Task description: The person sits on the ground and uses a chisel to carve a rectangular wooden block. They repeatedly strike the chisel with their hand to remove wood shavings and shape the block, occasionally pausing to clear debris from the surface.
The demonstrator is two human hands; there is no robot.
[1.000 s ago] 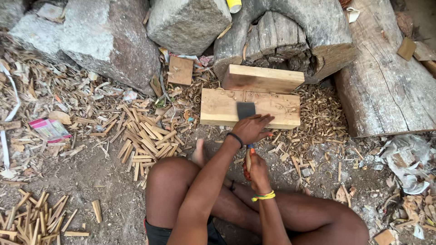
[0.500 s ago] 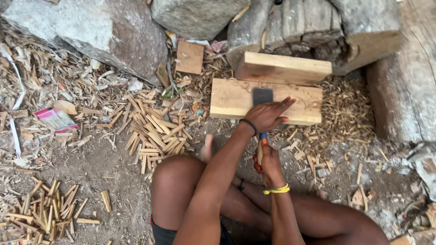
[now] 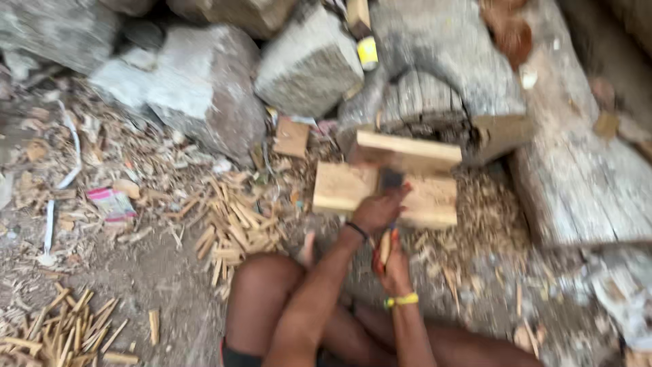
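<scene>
Blurred ground; left hand (image 3: 379, 212) hides the tool on the wood block (image 3: 339, 189).

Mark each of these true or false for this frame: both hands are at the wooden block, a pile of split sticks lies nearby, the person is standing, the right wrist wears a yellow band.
1. The left hand rests on the wooden block. True.
2. The right hand holds a tool handle. True.
3. The person is standing. False: they sit on the ground, knees bent.
4. The yellow band is on the left wrist. False: the right.
5. A pile of split sticks lies left of the block. True.
</scene>
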